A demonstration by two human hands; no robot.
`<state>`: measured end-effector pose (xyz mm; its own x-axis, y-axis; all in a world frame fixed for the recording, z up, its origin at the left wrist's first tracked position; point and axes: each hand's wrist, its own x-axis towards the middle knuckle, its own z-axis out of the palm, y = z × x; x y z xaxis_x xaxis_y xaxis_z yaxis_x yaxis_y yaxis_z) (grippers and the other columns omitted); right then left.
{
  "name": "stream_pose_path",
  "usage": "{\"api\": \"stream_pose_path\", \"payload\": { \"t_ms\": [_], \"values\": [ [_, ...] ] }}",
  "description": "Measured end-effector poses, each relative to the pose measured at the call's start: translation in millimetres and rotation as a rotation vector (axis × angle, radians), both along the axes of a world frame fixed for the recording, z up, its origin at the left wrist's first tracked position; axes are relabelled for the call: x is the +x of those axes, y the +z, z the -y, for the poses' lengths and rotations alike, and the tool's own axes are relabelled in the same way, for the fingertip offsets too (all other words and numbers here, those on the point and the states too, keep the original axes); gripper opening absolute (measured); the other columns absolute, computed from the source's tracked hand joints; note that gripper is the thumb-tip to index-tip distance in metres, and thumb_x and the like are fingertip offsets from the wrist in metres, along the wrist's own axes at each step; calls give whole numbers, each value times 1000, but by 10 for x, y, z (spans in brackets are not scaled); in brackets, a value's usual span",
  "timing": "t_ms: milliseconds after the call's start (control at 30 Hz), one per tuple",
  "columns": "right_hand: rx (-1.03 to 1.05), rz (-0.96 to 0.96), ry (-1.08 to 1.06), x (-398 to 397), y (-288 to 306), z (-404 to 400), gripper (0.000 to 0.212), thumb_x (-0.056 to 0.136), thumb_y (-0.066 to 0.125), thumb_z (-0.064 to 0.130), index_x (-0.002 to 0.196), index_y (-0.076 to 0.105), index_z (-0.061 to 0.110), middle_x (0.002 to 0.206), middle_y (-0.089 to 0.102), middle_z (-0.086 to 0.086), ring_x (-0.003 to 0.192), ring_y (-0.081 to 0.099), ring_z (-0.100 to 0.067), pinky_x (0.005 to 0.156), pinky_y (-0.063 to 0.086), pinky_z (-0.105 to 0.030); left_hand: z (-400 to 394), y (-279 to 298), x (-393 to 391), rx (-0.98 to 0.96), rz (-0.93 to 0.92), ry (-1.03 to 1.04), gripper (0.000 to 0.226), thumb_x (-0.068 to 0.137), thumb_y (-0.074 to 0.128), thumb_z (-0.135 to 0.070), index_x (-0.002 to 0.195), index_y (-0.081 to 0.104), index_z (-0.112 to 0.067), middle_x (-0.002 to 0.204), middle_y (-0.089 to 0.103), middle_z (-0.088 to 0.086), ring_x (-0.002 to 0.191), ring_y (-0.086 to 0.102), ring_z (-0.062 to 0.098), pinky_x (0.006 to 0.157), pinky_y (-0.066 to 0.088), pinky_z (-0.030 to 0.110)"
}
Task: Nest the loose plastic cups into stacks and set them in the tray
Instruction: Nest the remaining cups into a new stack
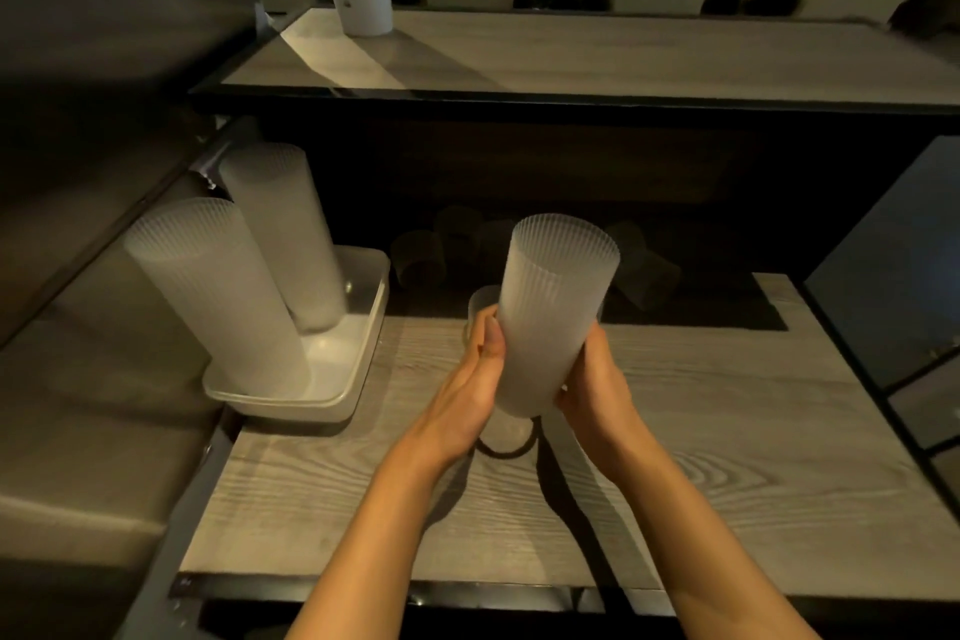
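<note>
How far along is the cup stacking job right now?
Done: two tall frosted ribbed cup stacks stand in the clear plastic tray. In hand: left hand and right hand grip a third ribbed stack. Left: one loose cup behind it.

A single wide-angle view comes from a camera worn on the person's head, looking forward and steeply down. It sits close above the pale grey wood-grain table [727, 431], whose near black edge runs along the bottom of the frame, with both bare forearms entering from below. The frame's centre falls on the tall frosted ribbed plastic cup stack [556, 317], very near the lens. Towards the top, the view reaches a higher grey wooden counter [623, 57] and, beyond it, dark seating with people's legs. Straight lines bow near the edges. No second view shares the scene.
</note>
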<state>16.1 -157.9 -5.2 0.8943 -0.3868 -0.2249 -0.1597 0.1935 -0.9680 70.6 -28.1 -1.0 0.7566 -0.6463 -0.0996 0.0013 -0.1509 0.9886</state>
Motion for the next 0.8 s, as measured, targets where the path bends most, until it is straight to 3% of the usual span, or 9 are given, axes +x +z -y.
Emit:
{"api": "stream_pose_path", "payload": {
  "t_ms": [167, 267, 367, 400, 467, 500, 600, 700, 800],
  "values": [
    [-124, 23, 15, -52, 101, 75, 32, 108, 16, 52, 120, 44, 45, 119, 56, 13, 113, 56, -6, 89, 52, -23, 20, 30, 32, 34, 115, 15, 30, 92, 16, -72, 118, 28, -80, 140, 39, -18, 126, 41, -2, 103, 39, 29],
    [-242, -7, 27, 109, 182, 85, 38, 106, 13, 59, 134, 33, 43, 133, 53, -2, 116, 56, -14, 92, 54, -33, -8, 146, 125, 32, 115, 72, 41, 96, 14, -68, 136, 25, -64, 143, 34, -18, 131, 36, 2, 102, 34, 23],
    [-195, -68, 35, 293, 309, 91, 55, 105, 16, 61, 148, 36, 33, 133, 53, -5, 122, 55, -22, 105, 50, -49, -50, 205, 247, -35, 42, 79, 43, 97, 22, -63, 139, 31, -56, 140, 41, -27, 137, 37, 3, 111, 35, 26],
    [-194, -54, 30, 340, 327, 98, 52, 106, 17, 61, 145, 40, 36, 132, 55, -3, 122, 55, -21, 108, 48, -50, -58, 196, 295, -45, 49, 74, 43, 99, 24, -62, 141, 33, -54, 141, 43, -26, 138, 38, 3, 116, 35, 31],
    [-251, 11, 13, 408, 324, 121, 29, 108, 22, 57, 115, 50, 57, 118, 59, 9, 113, 58, -12, 102, 52, -43, -54, 165, 369, -58, 74, 77, 53, 99, 30, -65, 150, 32, -48, 149, 43, -17, 140, 40, 6, 119, 34, 39],
    [-317, 35, 3, 450, 319, 133, 25, 109, 26, 52, 103, 50, 58, 112, 58, 15, 108, 58, -7, 96, 55, -39, -39, 144, 410, -67, 79, 91, 61, 96, 35, -68, 152, 31, -45, 151, 43, -15, 140, 40, 6, 120, 34, 42],
    [-486, 75, -36, 594, 262, 161, 25, 111, 30, 41, 102, 54, 43, 104, 61, 11, 99, 61, -1, 91, 58, -41, 17, 117, 526, -166, 57, 117, 63, 93, 45, -57, 153, 33, -40, 148, 50, -10, 138, 45, 9, 117, 37, 40],
    [-459, 131, -62, 681, 222, 164, 42, 110, 26, 45, 109, 61, 23, 102, 66, -4, 100, 65, -17, 92, 54, -57, 56, 63, 643, -321, -59, 143, 56, 97, 41, -27, 153, 36, -33, 147, 53, -1, 140, 46, 22, 117, 37, 50],
    [-468, 186, -50, 793, 147, 211, 43, 111, 27, 43, 115, 64, 21, 107, 68, -4, 105, 66, -20, 92, 53, -58, 104, -17, 747, -379, -66, 179, 51, 100, 40, -24, 151, 41, -28, 146, 55, 3, 139, 48, 24, 116, 38, 48]
  ]
}}
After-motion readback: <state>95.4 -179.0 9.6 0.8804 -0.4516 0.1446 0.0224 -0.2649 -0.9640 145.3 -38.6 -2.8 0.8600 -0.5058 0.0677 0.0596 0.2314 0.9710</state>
